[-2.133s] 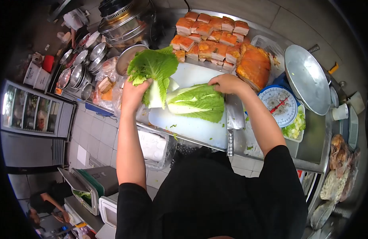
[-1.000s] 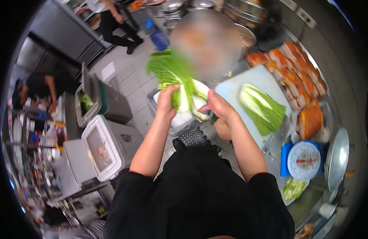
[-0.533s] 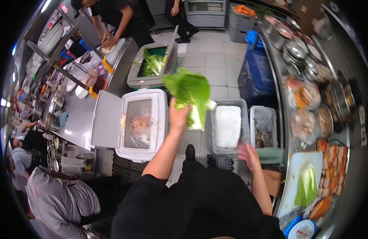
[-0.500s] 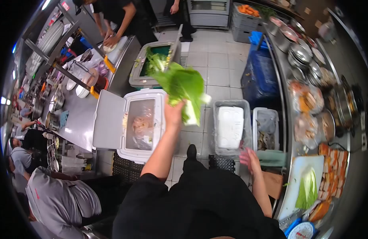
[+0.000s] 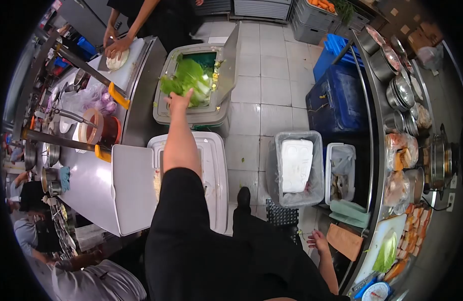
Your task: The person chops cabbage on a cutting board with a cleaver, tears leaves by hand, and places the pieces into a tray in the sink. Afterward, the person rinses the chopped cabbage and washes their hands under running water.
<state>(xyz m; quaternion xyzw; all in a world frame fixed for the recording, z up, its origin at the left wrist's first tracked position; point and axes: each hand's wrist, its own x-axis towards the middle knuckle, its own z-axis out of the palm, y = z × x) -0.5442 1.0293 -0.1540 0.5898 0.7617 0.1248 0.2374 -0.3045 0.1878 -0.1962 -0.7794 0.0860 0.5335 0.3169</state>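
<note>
Plainly, your left hand [image 5: 179,100] was stretched out over the open grey bin [image 5: 162,118], its fingers spread wide and not closed around anything. The bright green leaves [image 5: 192,75] lay just beyond those fingers, in the mouth of the bin; whether a fingertip touched them, you could not tell from this angle. The bin's lid [image 5: 228,65] stood raised on the far side from the left counter [image 5: 86,185], and small yellowish scraps dotted the rim beneath it. Your left forearm crossed above the white cooler [image 5: 217,173], whose own lid [image 5: 131,193] was folded open toward that counter. Your right hand [image 5: 319,242] hung low beside a brown block [image 5: 344,242], its fingers loosely bent and part open, with no grip on anything that showed. Near it, a plastic-lined tub [image 5: 317,188] held a white foam box [image 5: 295,165]. On the right counter [image 5: 384,210], a head of cabbage [image 5: 387,253] rested on the white cutting board [image 5: 364,268], next to cut pieces of roast meat [image 5: 414,226]. Across the left counter, a co-worker's hands [image 5: 118,46] pressed on a pale, rounded item [image 5: 117,60].
</note>
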